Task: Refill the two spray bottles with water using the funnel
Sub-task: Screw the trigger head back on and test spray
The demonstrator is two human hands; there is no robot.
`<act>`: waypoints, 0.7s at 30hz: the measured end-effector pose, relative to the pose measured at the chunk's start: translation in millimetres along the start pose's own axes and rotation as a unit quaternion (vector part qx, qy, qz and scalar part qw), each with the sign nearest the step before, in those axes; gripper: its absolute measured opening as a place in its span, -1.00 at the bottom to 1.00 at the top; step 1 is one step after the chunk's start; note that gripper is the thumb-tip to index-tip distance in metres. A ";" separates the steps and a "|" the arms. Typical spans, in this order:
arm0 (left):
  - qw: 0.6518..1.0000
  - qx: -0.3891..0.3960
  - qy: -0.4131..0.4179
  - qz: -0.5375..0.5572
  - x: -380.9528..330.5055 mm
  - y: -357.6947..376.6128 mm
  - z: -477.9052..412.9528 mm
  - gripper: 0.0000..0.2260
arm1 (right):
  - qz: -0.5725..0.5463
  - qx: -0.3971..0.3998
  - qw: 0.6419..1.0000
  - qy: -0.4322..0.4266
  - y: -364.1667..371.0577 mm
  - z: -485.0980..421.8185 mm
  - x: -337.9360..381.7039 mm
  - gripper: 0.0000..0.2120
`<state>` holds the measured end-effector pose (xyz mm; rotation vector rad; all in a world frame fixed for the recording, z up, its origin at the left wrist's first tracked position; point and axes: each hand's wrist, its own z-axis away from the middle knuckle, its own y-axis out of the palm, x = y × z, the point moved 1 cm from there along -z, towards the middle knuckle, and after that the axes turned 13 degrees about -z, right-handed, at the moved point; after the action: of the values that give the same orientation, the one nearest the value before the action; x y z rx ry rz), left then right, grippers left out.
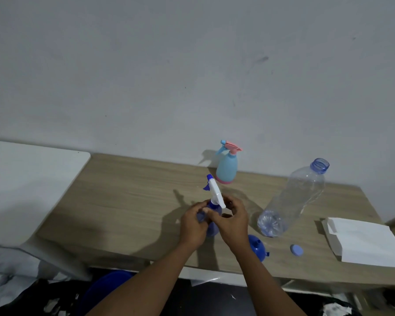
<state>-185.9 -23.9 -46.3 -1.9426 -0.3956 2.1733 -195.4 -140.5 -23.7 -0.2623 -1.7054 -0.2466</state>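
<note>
A dark blue spray bottle [214, 210] with a white and blue trigger head [214, 190] stands on the wooden table [128, 197]. My left hand [193, 224] grips its body. My right hand [232, 221] curls around the neck just below the trigger head. A light blue spray bottle [226, 171] with a pink trigger stands upright behind, near the wall. A blue funnel [257, 247] lies upside down by my right wrist. A large clear water bottle [294, 199] stands open at the right, looking almost empty, with its blue cap [296, 250] lying in front of it.
A white folded paper or box [365, 238] lies at the table's right end. A white surface [27, 179] adjoins the table on the left. A dark blue round object [110, 283] shows below the table's front edge.
</note>
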 end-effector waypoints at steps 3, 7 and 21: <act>1.000 0.004 0.006 -0.022 3.2 -0.1 -3.1 -0.62 | 0.015 0.014 1.000 -0.017 -1.1 1.4 1.2 -0.57; 1.000 0.015 0.002 -0.009 3.6 0.1 -4.4 -0.64 | -0.022 -0.010 1.000 0.016 -7.5 4.7 -3.0 -0.58; 1.000 -0.013 0.003 -0.023 4.7 2.2 -4.8 -0.78 | 0.046 0.010 0.999 -0.003 1.7 -0.4 -1.8 -0.71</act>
<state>-181.6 -24.1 -51.9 -1.9344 -0.4659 2.1438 -194.2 -139.0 -25.3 -0.3267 -1.6963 -0.1604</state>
